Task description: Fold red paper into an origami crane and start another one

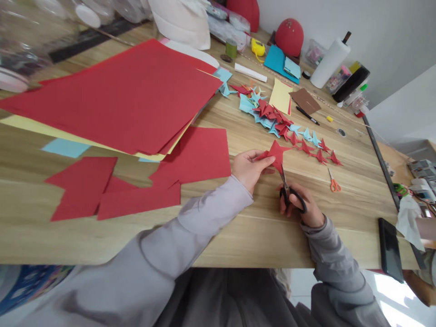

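Red paper's edge meets right hand's scissors (left hand pinching) above bare tabletop.

Long grey sleeves, creased, dark clothing

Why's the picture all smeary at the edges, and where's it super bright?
Head view: plastic containers at top left look stretched and blurry, probably from a wide lens; black-handled scissors nearer the middle look sharper; floor at lower right has white glare.

Left fingers partly behind red paper
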Demonstrator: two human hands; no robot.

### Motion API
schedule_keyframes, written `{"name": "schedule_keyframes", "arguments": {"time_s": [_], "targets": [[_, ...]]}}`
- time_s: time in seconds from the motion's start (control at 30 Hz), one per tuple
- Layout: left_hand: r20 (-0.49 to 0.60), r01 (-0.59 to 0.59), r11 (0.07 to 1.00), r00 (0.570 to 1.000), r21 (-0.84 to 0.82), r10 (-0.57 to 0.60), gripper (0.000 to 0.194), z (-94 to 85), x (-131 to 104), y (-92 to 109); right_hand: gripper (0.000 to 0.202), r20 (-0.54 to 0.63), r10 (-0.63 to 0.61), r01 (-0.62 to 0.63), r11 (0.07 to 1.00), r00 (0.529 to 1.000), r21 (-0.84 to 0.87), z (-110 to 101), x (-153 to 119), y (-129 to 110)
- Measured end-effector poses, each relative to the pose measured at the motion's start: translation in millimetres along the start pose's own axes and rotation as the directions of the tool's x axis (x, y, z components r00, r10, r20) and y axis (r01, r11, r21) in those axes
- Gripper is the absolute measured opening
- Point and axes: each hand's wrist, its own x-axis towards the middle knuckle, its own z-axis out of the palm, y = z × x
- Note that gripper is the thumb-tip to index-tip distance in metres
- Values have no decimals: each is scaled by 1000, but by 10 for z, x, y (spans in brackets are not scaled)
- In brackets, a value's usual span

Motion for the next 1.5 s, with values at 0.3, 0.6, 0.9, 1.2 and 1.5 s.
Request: {"name": "schedule_keyframes", "arguments": {"time_s": [0.3, 0.6, 0.9, 1.2, 1.5], "targets": [[10, 4, 1000, 1000, -9, -4, 31, -13, 6, 7, 57, 1, -11, 11, 1000, 1000, 7, 0, -4, 9], [5, 4, 1000, 1000, -23, -4, 29, -12, 13, 2, 56, -15, 0, 0, 1000, 1000, 23, 12, -3, 0], [-10, 13, 999, 1000, -38, -14, 26, -2, 11, 13, 54, -22, -10, 10, 999, 1000, 38, 19, 5, 1], [-28, 21, 998, 999, -56, -22, 21, 14, 5, 35, 52, -34, -12, 13, 999, 999, 45, 20, 2, 7], [-30, 30, 998, 999, -62, -32, 17, 4, 19, 21, 51, -64, 0, 2, 999, 998, 35, 22, 9, 25]]}}
